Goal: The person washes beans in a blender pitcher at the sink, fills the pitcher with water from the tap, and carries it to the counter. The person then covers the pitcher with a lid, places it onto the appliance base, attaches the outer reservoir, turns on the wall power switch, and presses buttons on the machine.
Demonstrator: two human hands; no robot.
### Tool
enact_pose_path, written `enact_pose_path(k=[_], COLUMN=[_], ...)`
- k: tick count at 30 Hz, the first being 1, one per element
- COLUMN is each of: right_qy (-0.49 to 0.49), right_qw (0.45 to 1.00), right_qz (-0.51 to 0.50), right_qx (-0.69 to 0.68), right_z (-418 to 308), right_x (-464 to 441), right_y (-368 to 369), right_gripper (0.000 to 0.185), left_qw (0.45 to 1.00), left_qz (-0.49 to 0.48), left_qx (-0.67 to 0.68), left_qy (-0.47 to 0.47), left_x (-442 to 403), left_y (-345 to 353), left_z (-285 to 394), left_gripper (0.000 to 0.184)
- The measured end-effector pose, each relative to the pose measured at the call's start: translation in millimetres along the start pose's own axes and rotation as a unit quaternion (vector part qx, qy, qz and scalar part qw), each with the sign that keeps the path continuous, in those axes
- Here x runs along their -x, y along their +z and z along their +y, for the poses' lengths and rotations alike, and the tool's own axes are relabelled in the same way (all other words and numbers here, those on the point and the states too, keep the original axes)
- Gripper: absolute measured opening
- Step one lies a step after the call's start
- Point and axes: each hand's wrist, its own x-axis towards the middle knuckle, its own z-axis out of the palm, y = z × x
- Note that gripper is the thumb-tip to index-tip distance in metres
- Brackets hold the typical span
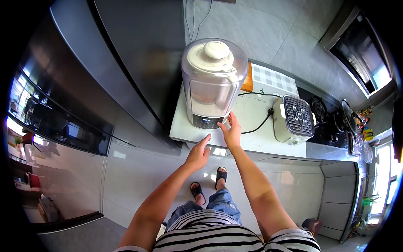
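A tall countertop blender (213,90) stands upright on the white counter, under a clear rounded cover with a cream lid and knob inside. Its dark control panel (206,122) sits low on the front, facing me. My right hand (231,131) is at the lower right of the base, thumb by the panel's edge and fingers apart along the side. Whether it presses the panel, I cannot tell. In front of the counter edge, my left hand (198,154) hangs apart from the blender, fingers stretched out and holding nothing.
A white appliance with a dark slotted top (299,113) stands to the right, near a black cord and plug (270,112). Beyond it is a black gas stove (320,110). A wooden board (247,82) lies behind the blender. Tall dark cabinet doors (138,54) rise at left.
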Motion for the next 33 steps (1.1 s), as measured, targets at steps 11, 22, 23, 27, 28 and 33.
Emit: enact_pose_path(k=[11,22,23,27,28,33], right_qy=[-0.073,0.008,0.02,0.023,0.017,0.036], right_qw=[0.995,0.993,0.992,0.991,0.992,0.995], right_qz=[0.057,0.08,0.081,0.075,0.069,0.035], right_qx=[0.04,0.085,0.09,0.105,0.105,0.09], right_z=[-12.5,-20.5,-21.9,-24.1,-22.2,-15.7], right_x=[17.1,16.3,17.0,23.9,27.3,48.2], right_y=[29.2,43.2,44.0,41.1,36.5,-4.7], right_gripper=[0.115,0.113,0.113,0.112,0.112,0.111], left_qw=[0.999,0.999,0.999,0.999,0.999,1.0], left_qz=[0.016,0.036,0.036,0.03,0.026,-0.001], left_qx=[-0.032,-0.003,-0.002,-0.005,-0.006,-0.013], left_qy=[0.004,-0.013,-0.013,-0.019,-0.021,0.009], left_x=[8.5,18.9,19.7,21.7,22.0,17.5], left_y=[-6.3,-19.2,-19.3,-18.8,-18.0,-5.1], left_z=[-12.9,-10.4,-9.2,-6.1,-4.1,5.6], left_gripper=[0.06,0.06,0.06,0.06,0.06,0.058])
